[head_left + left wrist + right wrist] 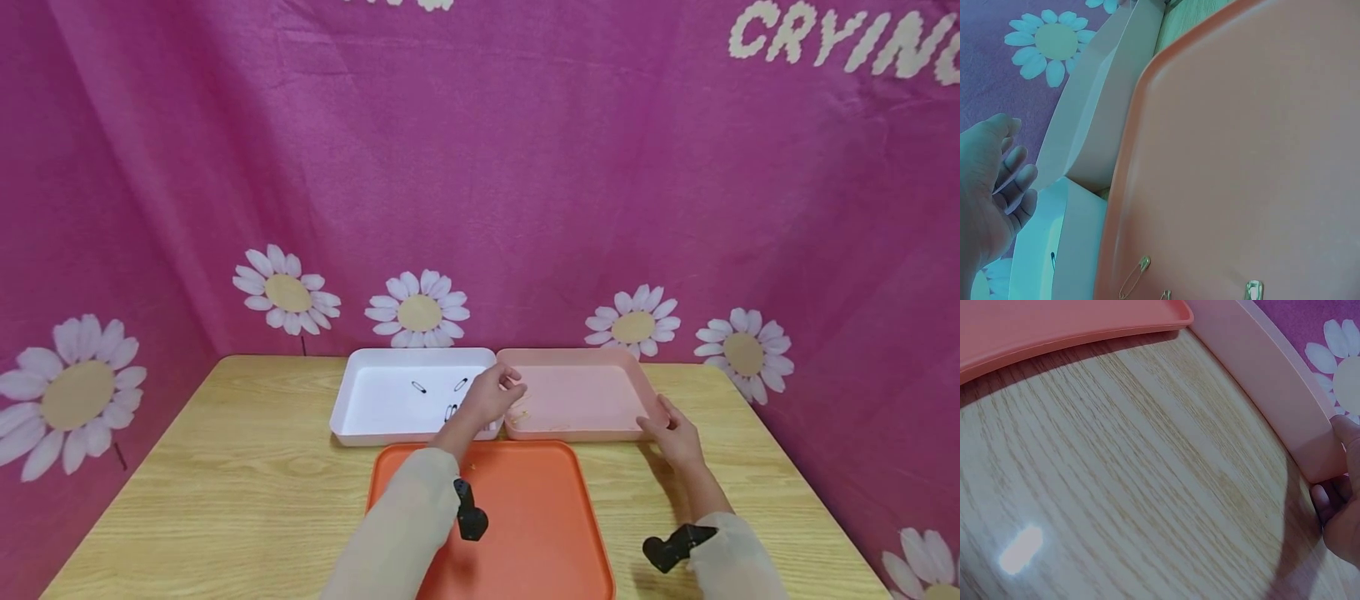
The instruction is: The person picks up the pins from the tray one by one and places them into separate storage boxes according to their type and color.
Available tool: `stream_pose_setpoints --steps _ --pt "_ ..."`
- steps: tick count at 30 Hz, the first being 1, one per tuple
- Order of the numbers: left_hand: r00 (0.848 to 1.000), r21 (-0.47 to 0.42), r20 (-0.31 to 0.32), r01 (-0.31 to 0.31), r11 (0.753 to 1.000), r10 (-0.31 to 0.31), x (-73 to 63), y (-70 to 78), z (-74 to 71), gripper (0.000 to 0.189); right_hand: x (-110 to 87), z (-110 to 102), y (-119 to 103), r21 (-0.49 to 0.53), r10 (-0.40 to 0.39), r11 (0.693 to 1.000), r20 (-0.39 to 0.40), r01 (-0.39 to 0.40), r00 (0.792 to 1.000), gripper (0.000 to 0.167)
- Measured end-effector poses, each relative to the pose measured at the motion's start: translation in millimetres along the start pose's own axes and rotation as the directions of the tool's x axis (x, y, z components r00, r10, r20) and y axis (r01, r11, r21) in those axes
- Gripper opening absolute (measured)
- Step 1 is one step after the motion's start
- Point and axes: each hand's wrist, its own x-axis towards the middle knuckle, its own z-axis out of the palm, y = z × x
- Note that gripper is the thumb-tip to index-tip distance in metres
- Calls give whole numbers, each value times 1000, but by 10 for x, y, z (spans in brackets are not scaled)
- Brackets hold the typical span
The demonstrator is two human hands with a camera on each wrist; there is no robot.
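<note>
My left hand (491, 395) hovers over the meeting edges of a white tray (343, 408) and a pink tray (585, 435). Its fingers are loosely bent, and nothing shows between them in the left wrist view. Black safety pins (418, 387) lie scattered in the white tray. Near the pink tray's left front corner are small gold pins (520, 417), partly behind my fingers. My right hand (678, 440) grips the pink tray's right front corner, thumb at the rim and fingers low on the outside in the right wrist view.
An orange tray (525, 525) lies in front of both trays, with several gold safety pins (1135, 278) near one edge. All trays stand on a wood-grain table (255, 467). A magenta flowered cloth (480, 183) hangs behind and at the sides.
</note>
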Motion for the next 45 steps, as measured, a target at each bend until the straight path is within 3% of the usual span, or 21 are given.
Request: stream_pose_setpoints --steps 11,26,35,45 --pt "999 46 -4 -41 998 41 -30 -13 -85 22 20 -22 1 -9 9 1000 7 -9 1000 76" --pt "997 41 19 -80 996 79 -118 -74 -198 22 25 -17 14 -17 -2 1000 16 2 1000 76" --pt "995 68 25 -98 993 97 -168 -108 -284 21 59 -14 71 27 -35 999 -8 35 999 83" --pt "991 101 52 -125 987 120 -296 -121 -397 21 8 3 -28 -9 20 1000 21 -20 1000 75"
